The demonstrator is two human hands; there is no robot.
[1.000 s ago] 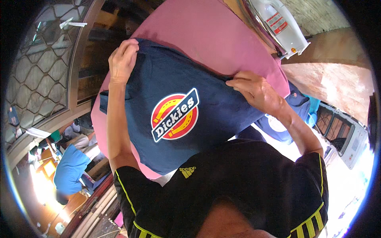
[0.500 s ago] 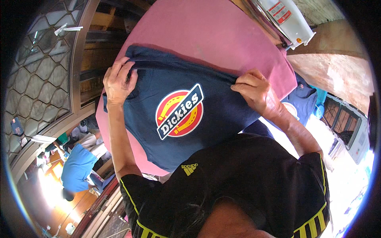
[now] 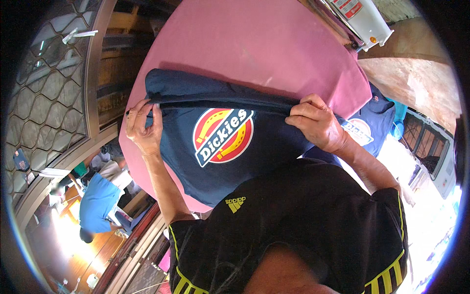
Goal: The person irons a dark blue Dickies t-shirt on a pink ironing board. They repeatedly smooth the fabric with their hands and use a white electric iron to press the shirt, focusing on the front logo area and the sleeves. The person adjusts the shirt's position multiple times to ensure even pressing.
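A navy blue T-shirt (image 3: 220, 176) with a round red, yellow and white print lies over a pink padded tabletop (image 3: 235, 44). Its far part is turned over toward me in a fold (image 3: 215, 93) that covers the top of the print. My left hand (image 3: 146, 128) pinches the left end of this fold between thumb and fingers. At the right end, my right hand (image 3: 317, 122) grips the cloth with curled fingers. The shirt's near part runs up to my black shirt front (image 3: 293, 210).
A white appliance (image 3: 367, 22) with a red label stands at the far right edge. Another printed navy garment (image 3: 369, 122) hangs or lies right of the table. To the left is a metal lattice gate (image 3: 49, 98). Beyond it, a person in blue (image 3: 100, 201) bends over a lit wooden surface.
Both hands have drawn the T-shirt's far edge toward me. The folded band is wider and now covers the top of the print. My left hand has come lower.
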